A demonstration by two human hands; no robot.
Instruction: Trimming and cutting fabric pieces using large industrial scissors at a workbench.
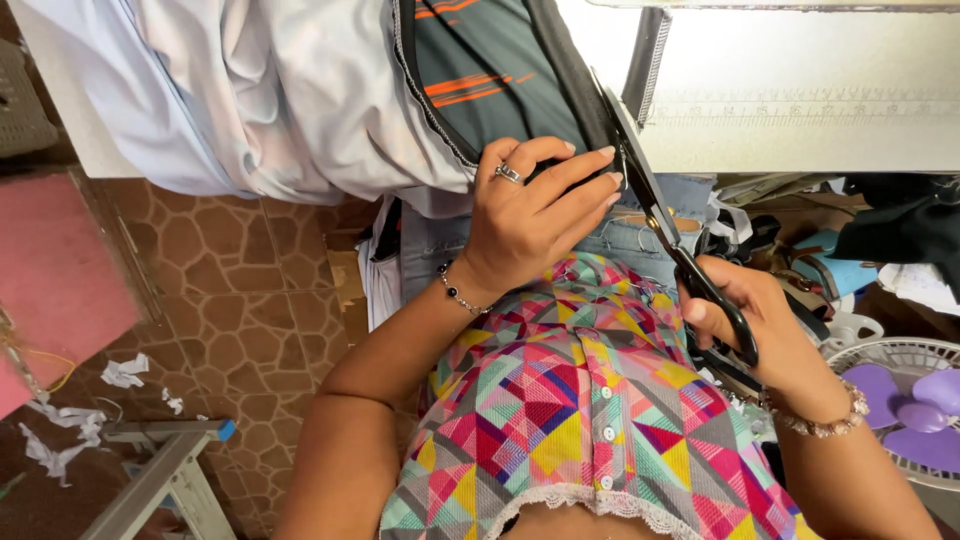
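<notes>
— What are the hands doing here?

— The left hand (530, 215) presses flat on the dark grey garment (490, 90) with orange stripes, fingers spread and lightly curled, pinching the cloth down near its edge. The right hand (760, 325) is clenched through the black handles of the scissors (660, 215), whose blades point up and away, along the garment's edge just beside the left fingertips.

— Where does the garment lie?

— Above both hands, hanging over the edge of the white worktop (800, 110), with a pale blue-white fabric (260, 90) bunched to the left of it. I cannot tell whether the blades already bite into the cloth or only rest against it.

— How would that cloth handle?

— I judge it light, soft and limp, likely to slip and fold under the blades unless kept taut. The best hold seems to be close beside the cutting line, as the left hand has it. The scissors look heavy and stiff, held properly by the loops.

— Anything else about?

— A white fan with purple blades (915, 405) sits below and right of the right hand, and scraps of cloth lie on the tiled floor (240, 300) to the left.
</notes>
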